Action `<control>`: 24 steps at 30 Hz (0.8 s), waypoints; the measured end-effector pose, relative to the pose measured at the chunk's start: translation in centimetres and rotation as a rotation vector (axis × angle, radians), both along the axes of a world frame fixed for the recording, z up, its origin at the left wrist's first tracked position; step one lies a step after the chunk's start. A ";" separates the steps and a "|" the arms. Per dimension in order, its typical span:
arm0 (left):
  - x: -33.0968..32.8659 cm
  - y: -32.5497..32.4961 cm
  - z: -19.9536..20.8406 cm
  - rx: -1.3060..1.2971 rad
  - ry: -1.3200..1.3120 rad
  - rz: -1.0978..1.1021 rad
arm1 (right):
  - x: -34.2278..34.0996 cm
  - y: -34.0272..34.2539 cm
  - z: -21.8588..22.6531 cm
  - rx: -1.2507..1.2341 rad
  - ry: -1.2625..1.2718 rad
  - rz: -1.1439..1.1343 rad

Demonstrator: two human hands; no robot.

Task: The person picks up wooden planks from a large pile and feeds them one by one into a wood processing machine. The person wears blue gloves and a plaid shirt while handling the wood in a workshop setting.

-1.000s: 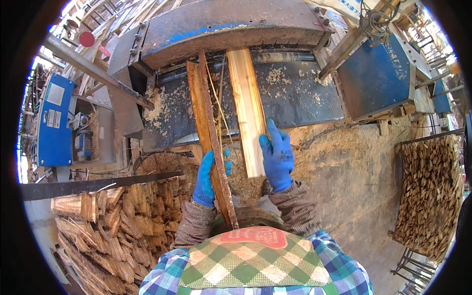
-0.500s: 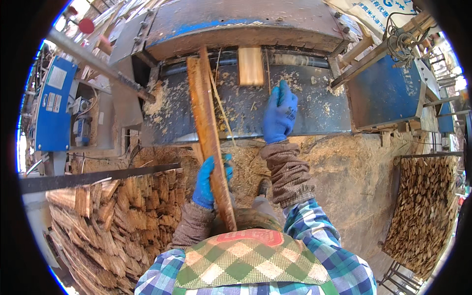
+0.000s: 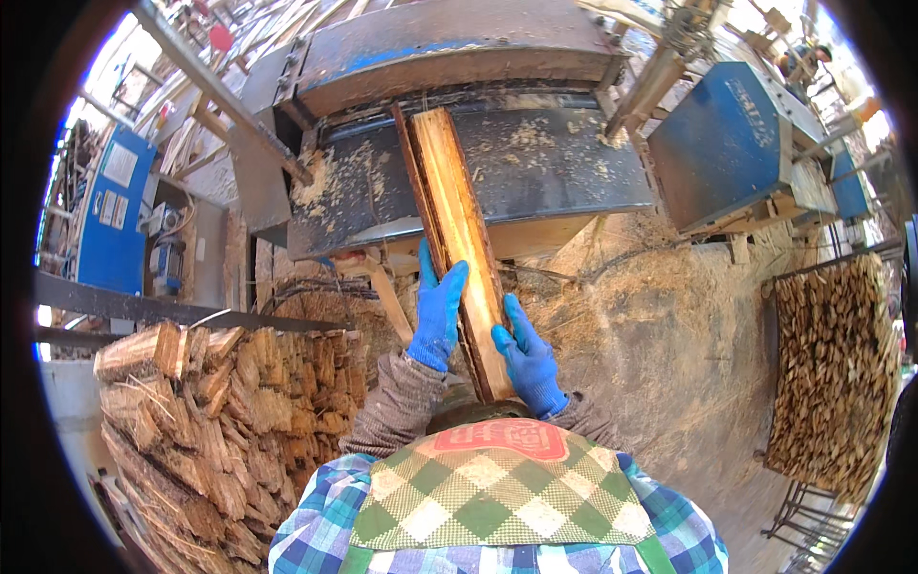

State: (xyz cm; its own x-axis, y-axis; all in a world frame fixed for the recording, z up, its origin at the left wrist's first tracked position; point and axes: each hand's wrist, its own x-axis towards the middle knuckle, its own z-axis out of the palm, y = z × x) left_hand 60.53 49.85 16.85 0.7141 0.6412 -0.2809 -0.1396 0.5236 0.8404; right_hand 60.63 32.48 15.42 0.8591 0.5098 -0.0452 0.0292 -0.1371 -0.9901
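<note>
By machine table (image 3: 564, 182), left hand (image 3: 440, 314), right hand (image 3: 529, 365) gripping board (image 3: 453, 210); right-side rack (image 3: 824, 264) holding wood pieces (image 3: 832, 373).

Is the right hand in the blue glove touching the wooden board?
Touching. The head view shows the right hand against the right edge of the wooden board, its thumb tip overlapping the pale face.

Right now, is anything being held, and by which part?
A board, by its nearer half: the left hand on its left edge, the right hand on its right edge.
</note>
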 end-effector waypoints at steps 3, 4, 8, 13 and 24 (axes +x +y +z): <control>0.4 -1.1 1.0 0.058 0.114 0.030 | 0.6 -1.8 -0.1 0.019 -0.008 -0.129; 0.5 -1.2 1.3 0.073 0.154 0.041 | 1.6 -2.5 0.1 -0.018 -0.004 -0.173; 0.2 -0.3 -1.7 0.357 0.193 0.041 | 5.8 -4.2 2.4 0.045 0.009 -0.196; 1.0 -0.7 -1.8 0.235 0.148 0.003 | 9.9 -4.5 5.3 0.016 0.074 -0.108; 0.6 -1.4 -3.2 0.576 0.222 0.036 | 16.4 -0.6 2.1 -0.353 -0.457 -0.244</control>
